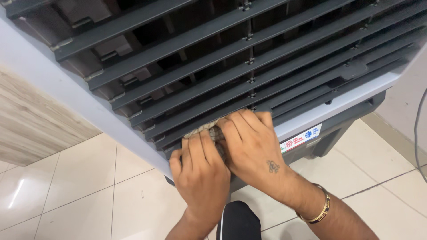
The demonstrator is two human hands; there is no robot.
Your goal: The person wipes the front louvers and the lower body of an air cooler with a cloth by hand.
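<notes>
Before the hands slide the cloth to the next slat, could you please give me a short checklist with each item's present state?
1. Cloth pressed against the lowest slats of the cooler: ok.
2. Both hands on the cloth: ok; the left hand and right hand cover most of it.
3. Fingertips clear of the gaps between slats: cannot tell; the right hand's fingertips sit at the slat edge.
4. Bracelet clear of the grille: ok; it sits well back at the wrist.
5. Cable away from the hands: ok; it hangs at the far right.
6. Floor dry near the cooler: cannot tell; the tiles are glossy.
</notes>
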